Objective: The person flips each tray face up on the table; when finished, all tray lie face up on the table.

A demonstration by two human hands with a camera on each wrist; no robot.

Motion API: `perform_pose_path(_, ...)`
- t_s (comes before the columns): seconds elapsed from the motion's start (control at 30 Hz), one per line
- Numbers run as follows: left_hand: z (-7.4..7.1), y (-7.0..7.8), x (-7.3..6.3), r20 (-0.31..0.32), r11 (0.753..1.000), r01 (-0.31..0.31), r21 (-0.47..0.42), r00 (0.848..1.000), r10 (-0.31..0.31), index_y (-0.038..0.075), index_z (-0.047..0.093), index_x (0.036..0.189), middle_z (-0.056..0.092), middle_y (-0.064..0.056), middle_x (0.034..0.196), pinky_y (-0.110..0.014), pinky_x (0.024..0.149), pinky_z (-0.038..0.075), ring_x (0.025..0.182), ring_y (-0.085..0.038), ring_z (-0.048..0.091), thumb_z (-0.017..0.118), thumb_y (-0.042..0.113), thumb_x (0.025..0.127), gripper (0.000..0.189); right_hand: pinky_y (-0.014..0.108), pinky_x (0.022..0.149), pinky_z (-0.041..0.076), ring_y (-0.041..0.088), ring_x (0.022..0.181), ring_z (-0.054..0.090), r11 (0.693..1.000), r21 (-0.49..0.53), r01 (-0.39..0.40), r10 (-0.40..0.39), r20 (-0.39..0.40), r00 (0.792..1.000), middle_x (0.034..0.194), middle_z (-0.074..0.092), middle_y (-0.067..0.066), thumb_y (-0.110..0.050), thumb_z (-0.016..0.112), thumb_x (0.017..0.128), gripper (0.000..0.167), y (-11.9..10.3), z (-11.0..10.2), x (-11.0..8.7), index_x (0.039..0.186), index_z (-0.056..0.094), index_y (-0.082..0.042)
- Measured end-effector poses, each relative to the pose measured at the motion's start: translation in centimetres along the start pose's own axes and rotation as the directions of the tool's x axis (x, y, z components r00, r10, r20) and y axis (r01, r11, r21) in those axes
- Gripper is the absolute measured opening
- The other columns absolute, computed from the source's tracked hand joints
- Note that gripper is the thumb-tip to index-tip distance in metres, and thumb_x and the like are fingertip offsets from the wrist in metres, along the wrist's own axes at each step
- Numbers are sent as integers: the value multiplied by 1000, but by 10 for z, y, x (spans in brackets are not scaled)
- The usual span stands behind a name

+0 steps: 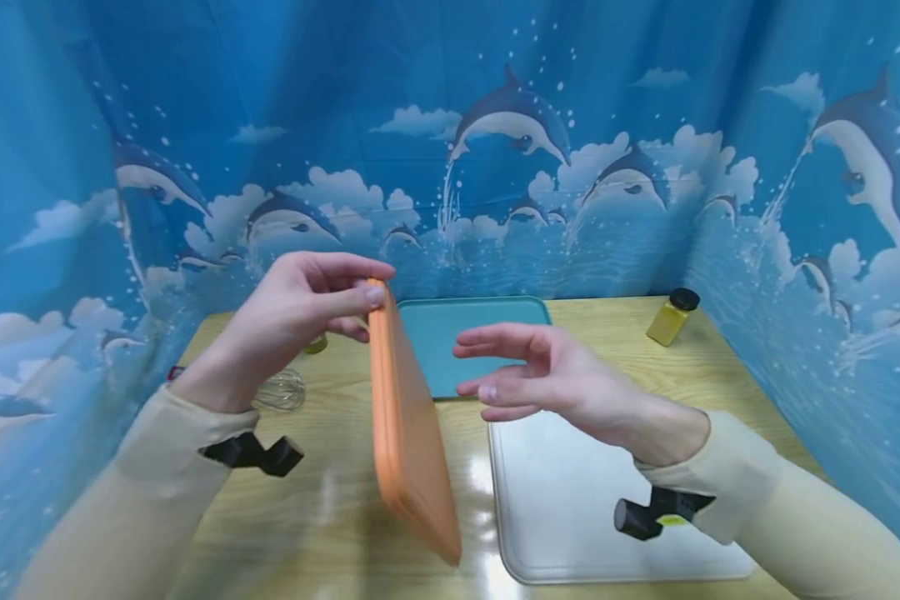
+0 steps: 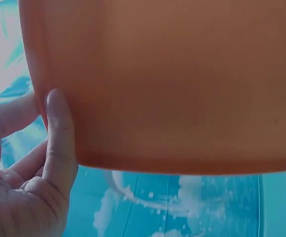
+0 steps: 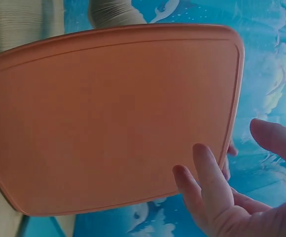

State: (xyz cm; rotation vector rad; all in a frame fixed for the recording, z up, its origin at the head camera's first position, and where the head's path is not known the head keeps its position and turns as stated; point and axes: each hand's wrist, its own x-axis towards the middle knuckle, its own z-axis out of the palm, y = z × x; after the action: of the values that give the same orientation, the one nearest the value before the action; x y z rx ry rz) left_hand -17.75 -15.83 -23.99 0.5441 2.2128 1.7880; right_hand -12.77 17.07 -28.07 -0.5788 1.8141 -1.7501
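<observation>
An orange tray [image 1: 420, 433] with rounded corners is held up on its edge above the table, its broad side facing right. My left hand [image 1: 288, 304] pinches its upper far corner, thumb on one side and fingers on the other. The left wrist view has the thumb and fingers at the rim of the same orange tray [image 2: 172, 89]. To the right, my right hand [image 1: 555, 375] hangs in the air with fingers loosely spread and nothing in them. In the right wrist view its fingers [image 3: 212, 182] overlap the tray's broad face.
A teal tray [image 1: 465, 312] lies at the back of the wooden table [image 1: 315, 467]. Below my right hand lies a white tray [image 1: 570, 508]. At the back right stands a yellow jar [image 1: 667, 323] with a black lid. A wire whisk [image 1: 283, 390] lies by my left wrist.
</observation>
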Motion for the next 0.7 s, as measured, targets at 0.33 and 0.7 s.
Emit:
perform_pose_path(0.33,42,3,40,40,997,-32,-69,999,35,1,73,143,79,-10,116,-41,88,73,94,-18,80,74,15,107,39,51,108,67,35,153,64,995,-84,47,-50,-30,998,182,40,7,-21,76,108,76,-32,1,-22,175,40,-17)
perform_pose_path(0.7,67,10,59,84,997,-11,-76,996,17,5,76,141,81,-18,126,-44,93,72,99,-25,84,77,19,104,39,54,95,71,31,142,72,982,-179,59,-60,-1,998,186,35,1,-26,76,110,79,-42,0,-30,178,35,-24)
